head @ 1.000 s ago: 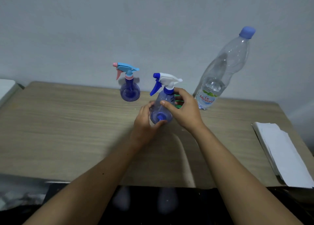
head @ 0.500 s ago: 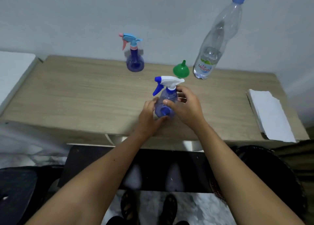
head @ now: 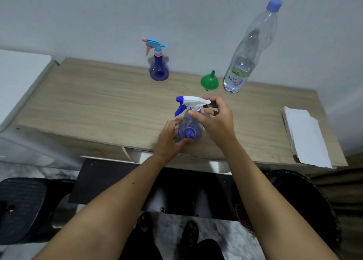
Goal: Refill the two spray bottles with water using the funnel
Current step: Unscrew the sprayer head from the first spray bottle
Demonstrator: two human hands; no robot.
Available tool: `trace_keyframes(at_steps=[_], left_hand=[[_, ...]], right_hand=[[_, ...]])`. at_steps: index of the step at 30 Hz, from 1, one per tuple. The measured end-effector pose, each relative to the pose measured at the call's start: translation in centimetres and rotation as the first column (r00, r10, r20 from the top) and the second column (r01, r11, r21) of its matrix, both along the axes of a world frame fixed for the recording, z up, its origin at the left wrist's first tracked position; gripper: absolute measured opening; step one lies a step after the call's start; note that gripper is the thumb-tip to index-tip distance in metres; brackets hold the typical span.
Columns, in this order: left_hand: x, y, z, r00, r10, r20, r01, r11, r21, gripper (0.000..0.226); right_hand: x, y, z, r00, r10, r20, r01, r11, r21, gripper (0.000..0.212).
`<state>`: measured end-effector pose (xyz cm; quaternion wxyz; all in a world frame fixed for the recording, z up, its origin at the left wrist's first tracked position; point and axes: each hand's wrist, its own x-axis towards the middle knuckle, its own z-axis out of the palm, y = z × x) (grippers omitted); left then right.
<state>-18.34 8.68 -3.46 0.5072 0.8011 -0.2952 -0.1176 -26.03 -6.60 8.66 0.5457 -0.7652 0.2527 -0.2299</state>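
Note:
A blue spray bottle with a white and blue trigger head [head: 190,125] stands near the table's front edge. My left hand [head: 168,140] wraps its round body from the left. My right hand [head: 215,120] grips the white head and the neck collar with thumb and fingers. A second blue spray bottle with a light-blue and pink head [head: 158,67] stands at the back, by the wall. A green funnel [head: 209,81] rests spout-up at the back right, beside a tall clear water bottle with a blue cap [head: 246,51], which holds a little water.
The wooden table [head: 98,102] stands against a pale wall. A stack of white paper towels [head: 304,134] lies at its right end. A white surface [head: 19,73] adjoins the left side. Below are a dark stool [head: 21,206] and my feet on the floor.
The view has tilted down and back, so the funnel came out from behind my hands. My right hand has shifted up from the bottle's body to its white spray head.

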Motion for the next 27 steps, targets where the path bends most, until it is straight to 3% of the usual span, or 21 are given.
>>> trace_keyframes(at_steps=[6,12,17,21,27], left_hand=[[-0.5,0.4,0.8,0.998,0.027,-0.051,-0.026,1.0,0.017,0.079],[-0.6,0.3,0.8,0.996,0.042,-0.08,-0.037,0.998,0.058,0.089],[-0.4,0.1,1.1,0.998,0.014,-0.062,-0.009,0.997,0.079,0.081],[-0.1,0.4,0.9,0.999,-0.018,-0.05,0.021,0.997,0.069,0.08],[-0.6,0.7,1.1,0.99,-0.005,-0.138,0.004,1.0,-0.007,0.081]], right_hand=[[-0.6,0.0,0.7,0.999,0.048,-0.009,-0.048,0.999,-0.017,0.037],[-0.9,0.2,1.3,0.999,0.047,0.007,-0.044,0.971,-0.234,0.038],[-1.3,0.0,1.2,0.994,0.109,-0.034,-0.113,0.973,-0.202,0.037],[-1.7,1.0,1.6,0.996,0.064,-0.059,-0.072,0.985,-0.156,0.051],[-2.0,1.7,1.5,0.997,0.027,-0.075,-0.034,0.996,-0.088,0.034]])
